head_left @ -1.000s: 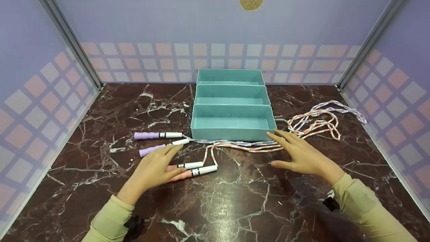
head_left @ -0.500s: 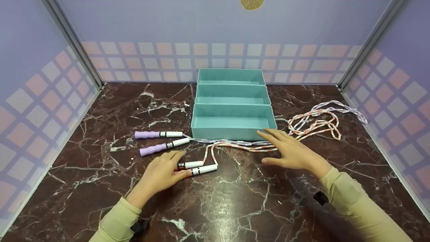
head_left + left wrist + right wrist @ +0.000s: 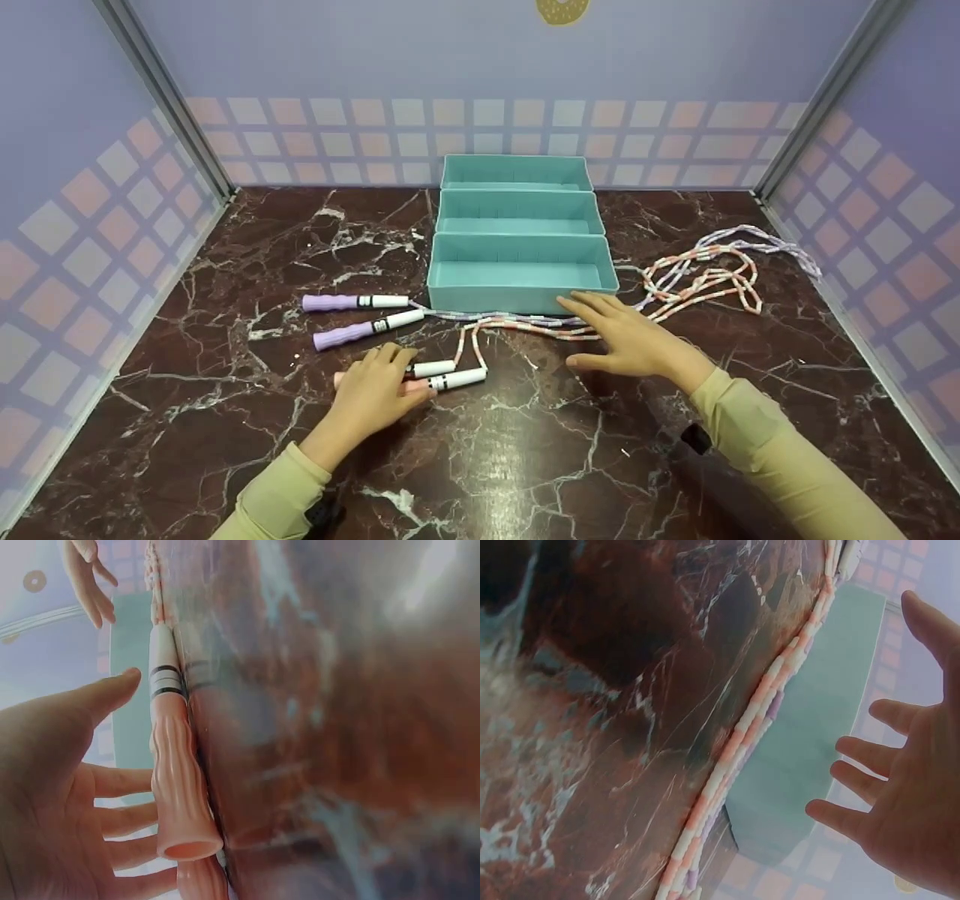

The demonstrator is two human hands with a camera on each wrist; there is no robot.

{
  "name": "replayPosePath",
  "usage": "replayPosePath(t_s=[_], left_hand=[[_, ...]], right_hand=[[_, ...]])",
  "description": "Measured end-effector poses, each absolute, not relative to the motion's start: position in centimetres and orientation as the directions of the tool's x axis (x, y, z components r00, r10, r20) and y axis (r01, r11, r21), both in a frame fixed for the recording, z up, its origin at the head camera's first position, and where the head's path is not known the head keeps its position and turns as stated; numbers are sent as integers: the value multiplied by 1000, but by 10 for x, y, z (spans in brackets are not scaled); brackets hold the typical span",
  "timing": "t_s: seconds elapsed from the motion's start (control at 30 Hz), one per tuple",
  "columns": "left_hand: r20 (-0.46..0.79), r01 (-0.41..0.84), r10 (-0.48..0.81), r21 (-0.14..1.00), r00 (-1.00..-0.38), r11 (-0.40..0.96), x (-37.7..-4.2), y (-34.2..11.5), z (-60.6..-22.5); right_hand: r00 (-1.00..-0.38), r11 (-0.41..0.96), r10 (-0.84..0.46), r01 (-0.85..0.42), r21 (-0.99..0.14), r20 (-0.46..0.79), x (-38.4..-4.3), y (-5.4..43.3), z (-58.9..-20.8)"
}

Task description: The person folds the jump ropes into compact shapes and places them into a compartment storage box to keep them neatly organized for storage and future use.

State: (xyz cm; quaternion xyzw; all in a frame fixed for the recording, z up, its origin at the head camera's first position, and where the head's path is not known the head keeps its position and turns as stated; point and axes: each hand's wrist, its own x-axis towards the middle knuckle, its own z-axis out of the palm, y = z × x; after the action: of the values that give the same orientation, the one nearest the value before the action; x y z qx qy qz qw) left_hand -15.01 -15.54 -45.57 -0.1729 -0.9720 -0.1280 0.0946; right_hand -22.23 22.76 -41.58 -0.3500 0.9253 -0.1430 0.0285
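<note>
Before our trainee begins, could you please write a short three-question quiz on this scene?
1. How many purple handles lie on the table?
2. True or false: the right hand grips one of the purple handles.
3. Which is nearest the left hand?
A) the purple handles
B) the peach handles
C) the teal container

Key: 1. Two. 2. False; it holds nothing. 3. B.
</note>
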Motion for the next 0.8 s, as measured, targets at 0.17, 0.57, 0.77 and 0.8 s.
replayPosePath(t_s=[0.17,0.57,0.77,0.8], left_hand=[[237,341,295,185,-926,922,-149,-151,-456],[221,316,281,145,-934,938,-153,-142,-456],[218,324,290,138,-932,936,-154,-139,-456],[218,327,293,139,-931,935,-154,-139,-456]], right_hand=[[-752,716,-659,-640,-279,36,-225,218,-415],[-747,715,-665,-637,-288,2,-230,202,-415],[-764,736,-645,-609,-297,-31,-237,194,-417],[-769,741,-639,-603,-296,-34,-238,193,-418]])
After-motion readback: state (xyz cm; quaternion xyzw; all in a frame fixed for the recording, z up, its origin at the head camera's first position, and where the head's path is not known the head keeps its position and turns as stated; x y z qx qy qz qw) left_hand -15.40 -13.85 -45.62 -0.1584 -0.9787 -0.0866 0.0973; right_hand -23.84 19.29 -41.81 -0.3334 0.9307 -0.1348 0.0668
